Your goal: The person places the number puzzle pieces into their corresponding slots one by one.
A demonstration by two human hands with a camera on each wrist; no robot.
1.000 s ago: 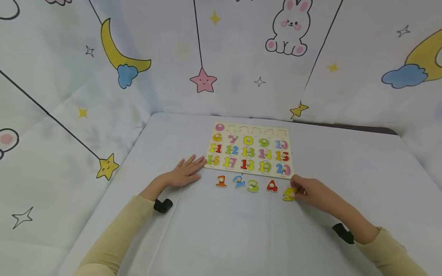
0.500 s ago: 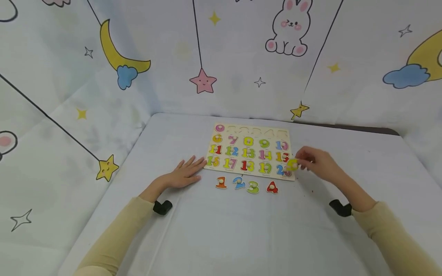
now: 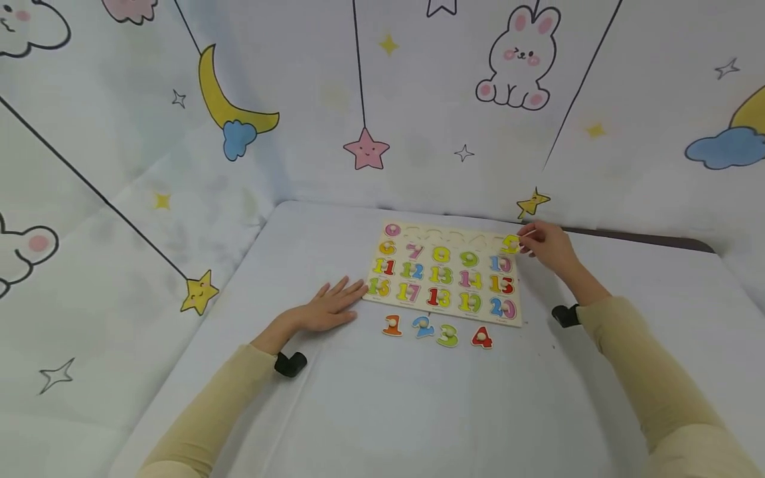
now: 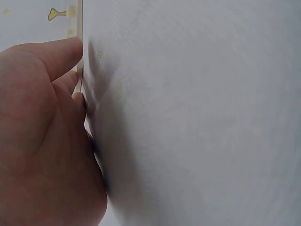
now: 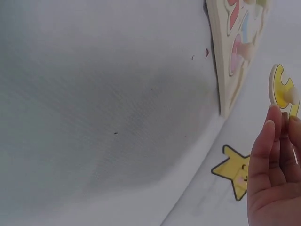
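My right hand pinches the yellow number 5 puzzle piece over the far right corner of the wooden number board. In the right wrist view the yellow piece shows its wooden knob and stands away from the board's surface. My left hand lies flat on the table, fingers spread, with fingertips at the board's left edge. In the left wrist view that hand rests beside the board's edge. The board's top row holds a pink 0 and bare recesses; the lower rows carry number pieces.
In front of the board lie an orange 1, a blue 2, a green 3 and a red 4 on the white table. A cartoon-print cloth hangs behind the table.
My right hand has picked the yellow 5 up from the table and carried it along the board's right side to the far corner. The left hand stays put; the head view has shifted slightly.
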